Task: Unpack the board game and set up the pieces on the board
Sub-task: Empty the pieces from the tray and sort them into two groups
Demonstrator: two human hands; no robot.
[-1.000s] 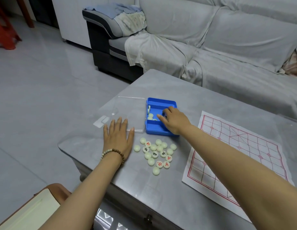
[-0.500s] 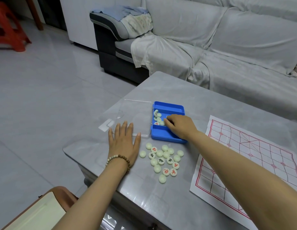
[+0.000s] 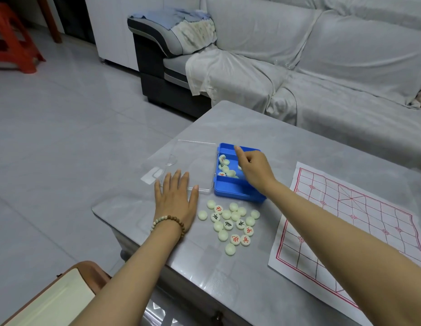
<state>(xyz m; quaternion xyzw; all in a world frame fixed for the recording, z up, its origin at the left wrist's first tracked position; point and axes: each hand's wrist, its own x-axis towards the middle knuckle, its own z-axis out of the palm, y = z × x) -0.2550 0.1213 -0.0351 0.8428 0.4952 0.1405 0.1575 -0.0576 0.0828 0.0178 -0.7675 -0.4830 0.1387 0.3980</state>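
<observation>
1. Blue plastic case [image 3: 233, 188] sits open on the grey table [image 3: 228, 278], with its clear lid [image 3: 193, 161] folded flat to its left.
2. I see cream xiangqi pieces in the case [image 3: 224, 169], in the compartment beyond the cross divider and toward the lid side.
3. Loose pieces [image 3: 230, 221] lie in a cluster on the table just in front of the case, between the left hand and the paper board. Some show red characters, some show black, and others lie plain side up.
4. Paper board [image 3: 345, 231], printed with a red grid, lies flat on the right part of the table, apart from the case and the cluster.
5. Left hand [image 3: 175, 201] lies palm down with straight, slightly spread fingers. Its fingertips rest on the near edge of the lid and it holds nothing. A beaded bracelet [image 3: 168, 222] circles the wrist.
6. Right hand [image 3: 254, 169] is over the case. Its index finger points straight toward the far wall, and its other fingers curl down into the compartment. One piece shows just beside these fingers, but I cannot tell whether they grip it.
7. Grey-covered sofa [image 3: 322, 67] stands beyond the table, and a red plastic stool [image 3: 14, 43] stands at far left.
</observation>
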